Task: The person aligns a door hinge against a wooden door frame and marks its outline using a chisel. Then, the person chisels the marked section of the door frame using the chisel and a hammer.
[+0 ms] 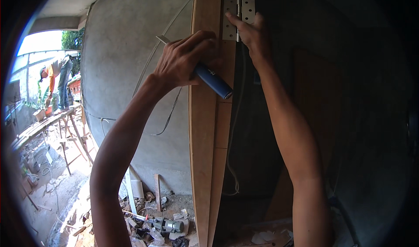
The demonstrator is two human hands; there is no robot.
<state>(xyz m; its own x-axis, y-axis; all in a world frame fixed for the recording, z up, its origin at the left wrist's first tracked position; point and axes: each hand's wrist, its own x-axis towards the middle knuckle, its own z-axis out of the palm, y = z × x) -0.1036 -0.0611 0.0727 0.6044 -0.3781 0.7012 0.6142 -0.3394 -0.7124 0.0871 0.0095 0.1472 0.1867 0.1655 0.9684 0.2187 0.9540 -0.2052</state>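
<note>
My left hand (181, 61) is closed around a chisel with a blue handle (216, 82). Its flat metal blade sticks out past the knuckles at the upper left, and the handle slants down to the right across a wooden door frame (205, 129). Higher up, my right hand (253, 33) grips a silver butt hinge (228, 32), thumb on one leaf and fingers behind the other. That hinge is opened out, with one leaf lying against the upper part of the frame and screw holes showing in both leaves.
Left of the frame stands a grey plastered wall (131, 72) with loose cables. Below lie rubble and a green-grey power tool (168, 225). A person (56, 74) in an orange top bends over outside, by a plank trestle (72, 133). Dark room space lies to the right.
</note>
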